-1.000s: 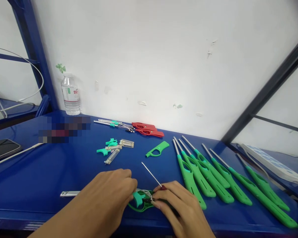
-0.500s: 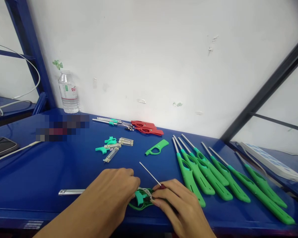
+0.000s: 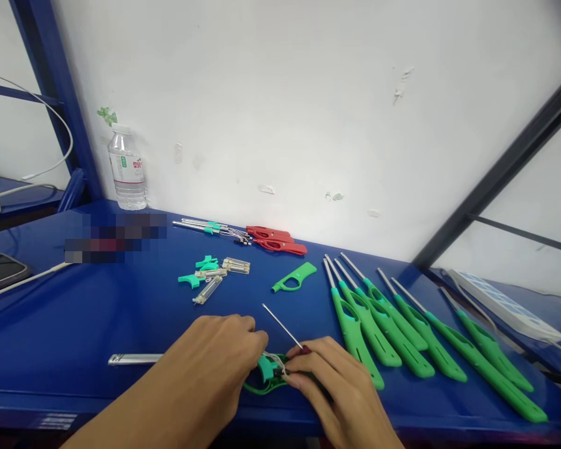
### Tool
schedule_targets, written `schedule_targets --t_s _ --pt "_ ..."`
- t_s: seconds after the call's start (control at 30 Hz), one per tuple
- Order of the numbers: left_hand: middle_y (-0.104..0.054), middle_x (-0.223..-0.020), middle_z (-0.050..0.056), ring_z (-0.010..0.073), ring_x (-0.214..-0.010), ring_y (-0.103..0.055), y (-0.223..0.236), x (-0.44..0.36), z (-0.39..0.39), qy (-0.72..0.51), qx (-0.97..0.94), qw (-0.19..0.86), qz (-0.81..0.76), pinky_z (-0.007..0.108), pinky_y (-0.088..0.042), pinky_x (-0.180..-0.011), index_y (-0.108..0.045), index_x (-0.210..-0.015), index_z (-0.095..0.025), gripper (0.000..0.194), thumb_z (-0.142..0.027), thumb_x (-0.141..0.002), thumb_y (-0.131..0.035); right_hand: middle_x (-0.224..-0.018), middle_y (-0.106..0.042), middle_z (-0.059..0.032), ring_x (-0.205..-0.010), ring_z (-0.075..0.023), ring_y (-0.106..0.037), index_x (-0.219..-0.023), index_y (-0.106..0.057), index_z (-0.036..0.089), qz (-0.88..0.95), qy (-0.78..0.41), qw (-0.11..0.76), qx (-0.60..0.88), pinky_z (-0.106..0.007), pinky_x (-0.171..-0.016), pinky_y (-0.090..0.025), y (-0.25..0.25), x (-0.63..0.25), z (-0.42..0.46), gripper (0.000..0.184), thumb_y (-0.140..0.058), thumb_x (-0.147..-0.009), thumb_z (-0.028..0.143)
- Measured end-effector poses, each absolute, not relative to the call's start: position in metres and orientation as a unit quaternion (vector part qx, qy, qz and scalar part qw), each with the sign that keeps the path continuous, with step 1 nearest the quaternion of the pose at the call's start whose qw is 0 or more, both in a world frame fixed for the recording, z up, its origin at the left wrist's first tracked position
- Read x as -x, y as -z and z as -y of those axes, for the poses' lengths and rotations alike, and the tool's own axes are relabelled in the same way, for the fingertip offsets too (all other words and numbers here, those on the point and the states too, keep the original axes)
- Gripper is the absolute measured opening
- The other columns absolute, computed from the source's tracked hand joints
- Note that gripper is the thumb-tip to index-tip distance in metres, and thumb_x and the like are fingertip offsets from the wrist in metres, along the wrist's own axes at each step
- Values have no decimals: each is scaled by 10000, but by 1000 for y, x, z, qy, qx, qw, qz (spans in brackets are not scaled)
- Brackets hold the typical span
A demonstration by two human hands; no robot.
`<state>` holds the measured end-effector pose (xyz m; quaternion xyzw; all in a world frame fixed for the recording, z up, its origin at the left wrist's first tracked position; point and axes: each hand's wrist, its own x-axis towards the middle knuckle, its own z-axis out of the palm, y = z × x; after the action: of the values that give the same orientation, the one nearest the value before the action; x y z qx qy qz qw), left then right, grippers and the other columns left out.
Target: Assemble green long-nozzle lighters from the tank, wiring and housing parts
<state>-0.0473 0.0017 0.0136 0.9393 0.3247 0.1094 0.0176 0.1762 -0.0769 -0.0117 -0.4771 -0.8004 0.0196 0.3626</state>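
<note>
An open green lighter shell (image 3: 264, 390) lies at the table's front edge, with a teal trigger (image 3: 265, 369) and pale wires (image 3: 275, 358) inside it. My left hand (image 3: 229, 349) is closed over the shell's neck end, its fingertips mostly hidden. A metal lighter tube (image 3: 135, 359) sticks out to the left from behind my left wrist. In my right hand (image 3: 331, 380) a screwdriver (image 3: 283, 327) is held, its shaft pointing up and away and its dark red handle mostly covered. The thumb and fingertips of that hand pinch at the wires and a small dark part in the shell.
Several assembled green lighters (image 3: 383, 330) lie on the right. A green half shell (image 3: 295, 277), clear fuel tanks (image 3: 236, 265), teal triggers (image 3: 190, 280), red shells (image 3: 278, 240) and metal tubes (image 3: 196, 226) lie farther back. A water bottle (image 3: 127, 168) and phone (image 3: 2, 271) are on the left.
My left fingers and the teal trigger have shifted slightly right, closer to my right fingertips. The right hand keeps its hold on the screwdriver. The view has moved a little.
</note>
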Motion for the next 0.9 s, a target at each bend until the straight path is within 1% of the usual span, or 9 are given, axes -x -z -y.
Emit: schedule_targets --t_s 0.13,0.23,0.33,0.43,0.57,0.63,0.8,0.9 --pt "-712 -885 35 208 -773 -674 -18 42 -2 -101 -940 16 -325 305 -478 -735 -686 -868 -241 345 54 -854 -508 -1037 -749 -4 -908 -172 -692 -1060 -704 257 804 -21 363 471 -281 -802 -540 12 -176 77 113 -601 -1074 214" --pt "-707 -861 38 206 -754 -670 -18 41 -4 -107 -939 18 -326 312 -484 -738 -682 -840 -247 332 39 -853 -514 -1033 -748 -6 -903 -172 -687 -1062 -705 257 802 -24 366 471 -283 -799 -542 12 -175 77 119 -594 -1078 218" --pt "-708 -880 41 210 -777 -675 -15 40 -5 -111 -941 23 -318 319 -488 -746 -689 -857 -258 336 36 -831 -526 -1025 -747 -5 -896 -172 -686 -1053 -703 256 801 -24 369 470 -282 -792 -541 13 -174 78 118 -593 -1078 219" --pt "-711 -942 35 220 -824 -684 -14 40 -2 -108 -945 26 -309 322 -479 -729 -691 -897 -260 356 49 -799 -541 -1032 -745 -7 -906 -173 -691 -1054 -699 255 802 -24 366 471 -282 -796 -541 13 -174 77 112 -596 -1077 217" --pt "-718 -1048 39 233 -914 -688 -15 43 1 -107 -947 25 -302 329 -484 -773 -695 -974 -262 402 57 -805 -519 -1048 -743 -7 -927 -170 -697 -1061 -698 255 801 -27 365 474 -276 -807 -539 12 -175 77 108 -601 -1074 210" --pt "-722 -1069 42 235 -931 -688 -16 44 1 -105 -948 24 -300 331 -489 -786 -696 -993 -265 408 52 -809 -516 -1053 -743 -9 -936 -171 -698 -1061 -696 255 801 -29 364 475 -277 -809 -539 11 -175 77 107 -598 -1077 216" --pt "-722 -1117 55 255 -985 -687 -18 47 4 -105 -949 20 -298 345 -504 -821 -692 -1030 -265 360 4 -832 -559 -1047 -744 -5 -926 -172 -694 -1051 -692 256 801 -29 362 475 -279 -807 -535 12 -174 78 109 -595 -1078 216" --pt "-725 -1091 60 262 -980 -695 -15 45 4 -109 -948 17 -297 356 -514 -839 -692 -993 -254 338 15 -833 -562 -1044 -746 -7 -915 -175 -687 -1058 -695 255 803 -25 359 474 -282 -801 -533 12 -174 78 115 -592 -1077 207"
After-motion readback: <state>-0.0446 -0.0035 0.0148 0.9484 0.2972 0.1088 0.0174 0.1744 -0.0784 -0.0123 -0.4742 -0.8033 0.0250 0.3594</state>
